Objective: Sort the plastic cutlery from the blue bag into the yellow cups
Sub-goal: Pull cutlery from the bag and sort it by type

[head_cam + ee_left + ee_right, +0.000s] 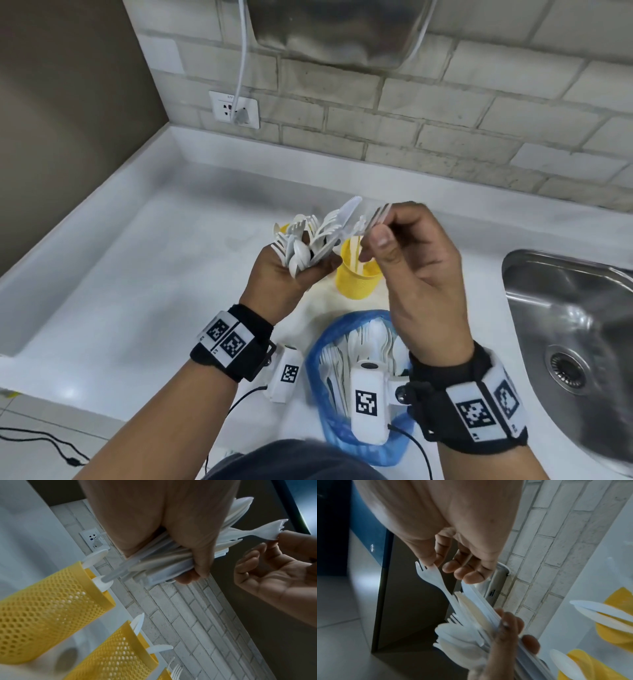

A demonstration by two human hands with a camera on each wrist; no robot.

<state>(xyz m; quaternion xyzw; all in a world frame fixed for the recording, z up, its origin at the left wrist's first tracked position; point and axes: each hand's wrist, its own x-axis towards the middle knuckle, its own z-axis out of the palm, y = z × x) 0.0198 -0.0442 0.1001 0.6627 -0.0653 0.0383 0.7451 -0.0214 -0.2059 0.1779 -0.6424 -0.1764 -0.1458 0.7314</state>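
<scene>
A white plastic fork (430, 575) was pinched at its tines between the thumb and forefinger of the right hand (418, 270), its handle end still among the bundle of white cutlery (310, 240) that the left hand (286, 277) gripped with curled fingers above the desk (137, 274). Just behind the hands stood a yellow mesh cup (358, 277) with cutlery in it; the left wrist view showed further yellow cups (51, 612) beside it. Nearer the person lay the blue bag (329, 353), open, with more white cutlery inside. A steel sink (575, 329) lay to the right.
</scene>
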